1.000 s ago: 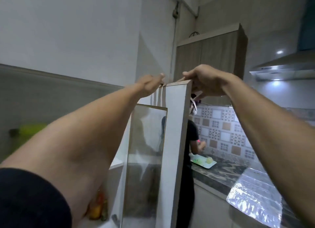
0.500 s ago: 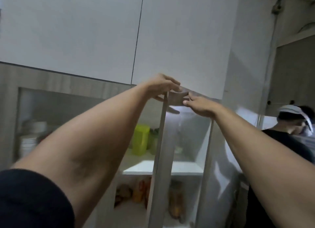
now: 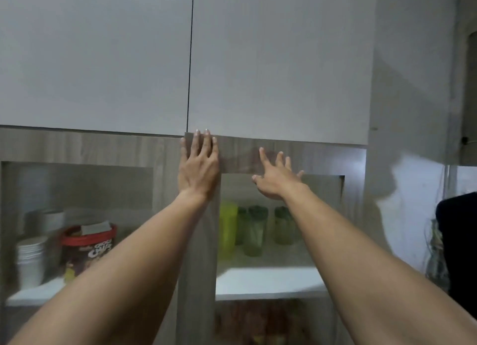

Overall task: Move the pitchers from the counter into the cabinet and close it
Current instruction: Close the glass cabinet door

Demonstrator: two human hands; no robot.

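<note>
The glass-fronted cabinet door (image 3: 322, 158) with a grey wood frame lies flush with the cabinet front. Behind its glass, on the white shelf (image 3: 268, 280), stand a yellow-green pitcher (image 3: 227, 228) and green pitchers (image 3: 255, 231) side by side. My left hand (image 3: 198, 164) lies flat with fingers spread on the door's top left corner. My right hand (image 3: 276, 179) presses open-palmed on the top rail, fingers apart. Neither hand holds anything.
A second glass door at left shows stacked white cups (image 3: 29, 257) and a red-lidded tub (image 3: 89, 246). White upper cabinet doors (image 3: 278, 60) hang above. A person in dark clothing (image 3: 459, 241) stands at the right edge. Jars fill the lower shelf (image 3: 273, 321).
The door swung from wide open to flush against the cabinet. Both hands went from gripping its top edge to lying flat on its front.
</note>
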